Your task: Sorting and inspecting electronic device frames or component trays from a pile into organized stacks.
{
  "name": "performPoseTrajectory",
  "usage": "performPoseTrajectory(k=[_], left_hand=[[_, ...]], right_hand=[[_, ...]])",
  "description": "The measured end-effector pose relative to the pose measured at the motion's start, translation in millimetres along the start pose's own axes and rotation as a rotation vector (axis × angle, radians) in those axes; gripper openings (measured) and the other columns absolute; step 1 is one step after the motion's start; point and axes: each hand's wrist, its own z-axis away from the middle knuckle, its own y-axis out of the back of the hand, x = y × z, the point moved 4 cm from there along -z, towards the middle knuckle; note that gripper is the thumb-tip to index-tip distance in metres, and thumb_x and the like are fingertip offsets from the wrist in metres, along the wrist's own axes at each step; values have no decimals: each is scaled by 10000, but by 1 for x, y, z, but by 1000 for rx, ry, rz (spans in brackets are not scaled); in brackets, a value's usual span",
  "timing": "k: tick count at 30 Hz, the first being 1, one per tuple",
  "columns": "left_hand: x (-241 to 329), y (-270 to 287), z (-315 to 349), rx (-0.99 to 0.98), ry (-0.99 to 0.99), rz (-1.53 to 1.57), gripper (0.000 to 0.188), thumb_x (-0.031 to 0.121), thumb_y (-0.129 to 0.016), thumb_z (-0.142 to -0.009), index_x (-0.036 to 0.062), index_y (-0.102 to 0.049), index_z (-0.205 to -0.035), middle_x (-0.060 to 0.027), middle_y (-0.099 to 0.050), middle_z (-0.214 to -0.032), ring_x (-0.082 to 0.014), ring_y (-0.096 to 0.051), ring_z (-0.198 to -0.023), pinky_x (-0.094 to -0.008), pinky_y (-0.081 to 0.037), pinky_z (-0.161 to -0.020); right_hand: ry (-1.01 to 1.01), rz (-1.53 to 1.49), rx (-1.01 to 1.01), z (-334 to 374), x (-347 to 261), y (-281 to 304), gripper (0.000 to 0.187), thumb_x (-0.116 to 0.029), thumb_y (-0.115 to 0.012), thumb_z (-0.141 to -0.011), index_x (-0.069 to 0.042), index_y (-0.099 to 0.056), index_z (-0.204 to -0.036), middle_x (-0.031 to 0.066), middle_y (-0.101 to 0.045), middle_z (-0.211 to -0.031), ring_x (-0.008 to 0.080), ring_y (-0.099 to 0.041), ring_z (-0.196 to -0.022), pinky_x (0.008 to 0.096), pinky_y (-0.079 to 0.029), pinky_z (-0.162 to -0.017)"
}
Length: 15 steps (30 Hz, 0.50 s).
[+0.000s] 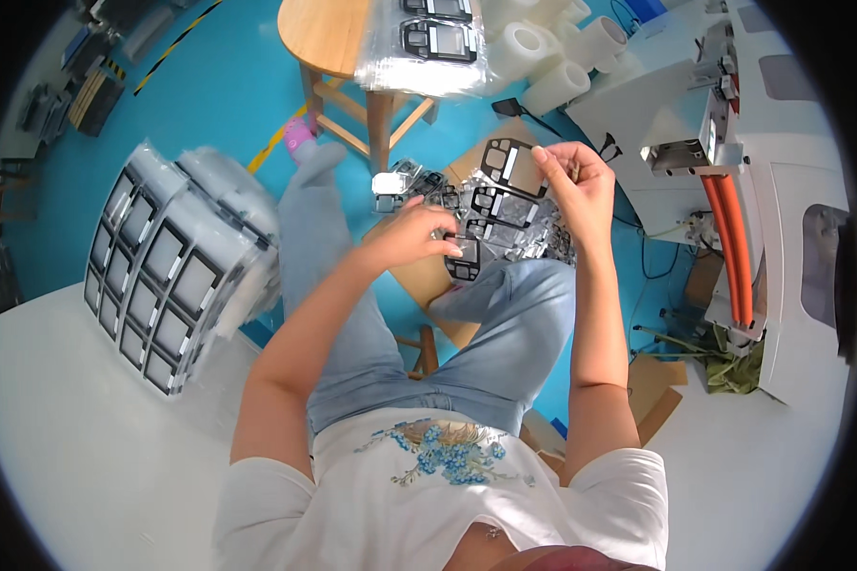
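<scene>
Between my knees, my right hand pinches the edge of a thin black-framed panel with clear windows, thumb on top. My left hand has thumb and fingers closed on a smaller black-framed panel, lower and to the left. Another black-framed panel shows between the two hands; whether these pieces are joined on one film I cannot tell. Underneath lies a heap of shiny clear film and black-framed parts, over an opened cardboard box.
Stacked sheets of black-framed panels rest on a white table at left. A wooden stool ahead carries more film sheets. Beyond are rolls of film. A white machine with orange hoses stands right.
</scene>
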Motion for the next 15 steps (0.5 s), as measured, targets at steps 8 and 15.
performPoseTrajectory(k=[8, 15], left_hand=[[25, 40, 15, -87, 33, 324, 279, 244, -786, -790, 31, -606, -817, -45, -601, -720, -139, -549, -679, -315, -435, -626], [-44, 84, 35, 35, 175, 273, 250, 228, -746, -842, 31, -594, -817, -23, -587, -733, -98, -534, -718, -294, -437, -639]], right_hand=[[-152, 763, -237, -19, 184, 62, 234, -225, -715, -833, -29, -632, -931, 188, -649, -778, 336, -628, -666, 423, -495, -649], [-468, 256, -625, 38, 113, 55, 264, -223, -844, -788, -38, -673, -711, -34, -577, -599, 40, -495, -556, 225, -366, -500]])
